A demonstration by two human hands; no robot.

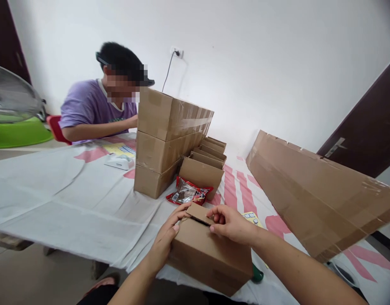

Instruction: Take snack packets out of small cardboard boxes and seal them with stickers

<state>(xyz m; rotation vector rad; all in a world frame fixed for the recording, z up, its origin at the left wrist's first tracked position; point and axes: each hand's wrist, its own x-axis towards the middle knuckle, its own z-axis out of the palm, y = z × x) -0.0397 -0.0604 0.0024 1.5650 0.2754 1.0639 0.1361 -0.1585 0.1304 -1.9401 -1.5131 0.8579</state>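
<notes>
We are steadying small brown cardboard box at near edge of white-covered surface. Left hand grip clasping left corner, right hand grip pinching top flap. Judging it light and stiff, with flap bending easily; walls giving safest hold.

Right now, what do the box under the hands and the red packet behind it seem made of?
The box, held by the left hand and right hand, looks like brown cardboard, matt, with a stiff creased flap. The red packet seems thin plastic or foil film, glossy: it glints and crinkles.
</notes>
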